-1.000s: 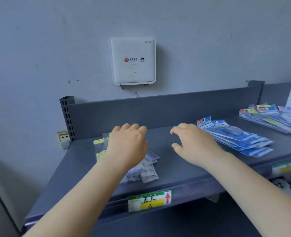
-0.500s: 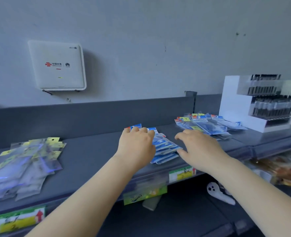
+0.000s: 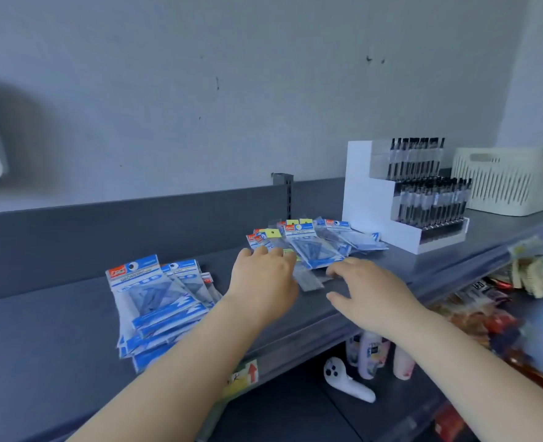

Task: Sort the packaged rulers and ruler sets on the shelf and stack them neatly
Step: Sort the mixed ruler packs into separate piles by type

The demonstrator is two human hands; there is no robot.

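A stack of blue-and-white packaged ruler sets lies on the grey shelf at left centre. A looser, mixed pile of ruler packs with yellow and red tags lies further right, near the back. My left hand hovers palm down at the near edge of that mixed pile, fingers relaxed. My right hand reaches in beside it, fingers spread, its fingertips close to a clear packaged ruler that sticks out of the pile. Neither hand holds anything.
A white stepped display of black pens stands right of the mixed pile, with a cream slatted basket behind it. A shelf upright rises at the back. Below the shelf edge lie a white controller, bottles and snack packets.
The view has swung right along the shelf; the leftmost clear packs are out of sight. Both hands have moved from the blue stack to the mixed pile further right.
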